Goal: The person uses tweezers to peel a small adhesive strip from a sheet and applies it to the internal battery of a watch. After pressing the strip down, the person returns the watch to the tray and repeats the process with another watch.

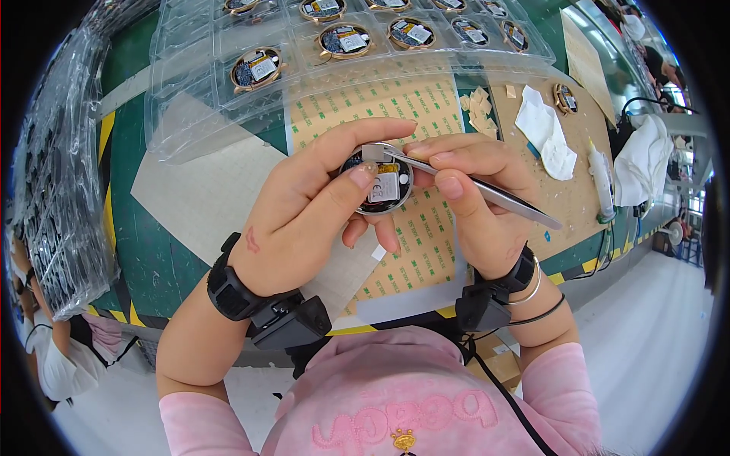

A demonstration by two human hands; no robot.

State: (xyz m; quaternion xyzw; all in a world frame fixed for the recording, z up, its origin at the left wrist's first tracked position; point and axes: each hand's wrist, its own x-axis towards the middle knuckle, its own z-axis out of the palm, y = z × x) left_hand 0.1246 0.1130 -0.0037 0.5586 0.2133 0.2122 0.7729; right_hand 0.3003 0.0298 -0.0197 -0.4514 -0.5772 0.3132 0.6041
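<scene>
My left hand (304,197) grips a round, open watch case (386,190) by its edge, thumb laid over the inside. A white-labelled battery and dark circuit parts show within the case. In my right hand (483,182) are metal tweezers (509,199), pinched between thumb and fingers. Their tips reach the upper part of the case, beside my left thumb, at a small greyish piece (373,153). Whether the tips grip that piece, I cannot tell. Below both hands lies a tan adhesive sheet (418,251) with green print.
At the back, a clear plastic tray (304,76) holds several similar watch cases. Stacked clear trays (68,167) rise on the left. On the right board (563,205) are a white cloth (546,133), another watch case (564,99) and a white tube (600,182). Paper scraps (479,112) lie nearby.
</scene>
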